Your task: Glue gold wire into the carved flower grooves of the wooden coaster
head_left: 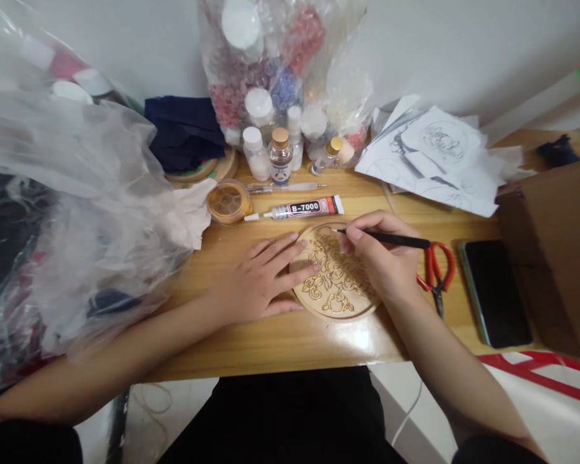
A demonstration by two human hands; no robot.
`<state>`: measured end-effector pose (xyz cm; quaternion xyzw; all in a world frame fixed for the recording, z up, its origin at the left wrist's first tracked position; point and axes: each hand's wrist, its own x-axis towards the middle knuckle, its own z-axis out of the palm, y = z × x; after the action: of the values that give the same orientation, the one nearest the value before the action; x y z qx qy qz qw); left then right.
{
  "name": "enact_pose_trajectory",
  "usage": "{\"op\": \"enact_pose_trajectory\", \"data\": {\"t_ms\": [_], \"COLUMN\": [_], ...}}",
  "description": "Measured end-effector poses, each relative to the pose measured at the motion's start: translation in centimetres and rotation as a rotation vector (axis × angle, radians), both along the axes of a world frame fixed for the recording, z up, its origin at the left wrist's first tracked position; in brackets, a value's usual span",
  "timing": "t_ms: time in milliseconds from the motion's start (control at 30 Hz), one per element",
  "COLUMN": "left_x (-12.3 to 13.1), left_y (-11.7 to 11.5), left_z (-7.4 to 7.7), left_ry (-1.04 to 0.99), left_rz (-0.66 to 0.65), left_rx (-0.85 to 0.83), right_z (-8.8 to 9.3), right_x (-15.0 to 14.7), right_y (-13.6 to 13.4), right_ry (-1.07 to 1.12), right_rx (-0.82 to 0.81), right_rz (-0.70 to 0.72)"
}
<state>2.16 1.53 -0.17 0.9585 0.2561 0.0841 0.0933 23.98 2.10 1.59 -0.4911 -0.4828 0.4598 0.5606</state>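
A round wooden disc [339, 314] lies flat on the table, its face covered with a floral pattern of raised golden wire lines. My left hand [261, 280] rests palm down with its fingers spread, the fingertips on the disc's left edge. In a pinch, my right hand [386, 251] holds slim black tweezers [401, 240]. Their fine tip is over the upper part of the disc; whether it grips any wire is too small to tell. Just beyond the disc lies a B-7000 glue tube [307, 207]. Red-handled pliers [437, 274] lie right of my right hand.
A spool of golden wire [229, 201], a white pen-like tool [294, 187] and small bottles [280, 158] stand or lie behind the glue. Plastic bags [91, 212] crowd the left. Printed sheets [430, 154], a phone [495, 293] and a cardboard box [555, 251] occupy the right.
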Motion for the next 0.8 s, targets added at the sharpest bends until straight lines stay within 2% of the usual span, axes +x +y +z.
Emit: {"op": "enact_pose_trajectory", "data": {"t_ms": [467, 633, 800], "left_x": [0.2, -0.2, -0.8], "left_y": [-0.1, 0.0, -0.3], "left_z": [0.2, 0.3, -0.4], "left_ry": [0.019, -0.184, -0.361], "left_rz": [0.017, -0.04, -0.002], "left_rx": [-0.014, 0.056, 0.062], "right_z": [0.1, 0.5, 0.9], "right_x": [-0.1, 0.5, 1.2], "right_y": [-0.2, -0.4, -0.4], "right_ry": [-0.026, -0.087, -0.201], "right_rx": [-0.01, -0.068, -0.159], "right_rz": [-0.011, 0.012, 0.201]}}
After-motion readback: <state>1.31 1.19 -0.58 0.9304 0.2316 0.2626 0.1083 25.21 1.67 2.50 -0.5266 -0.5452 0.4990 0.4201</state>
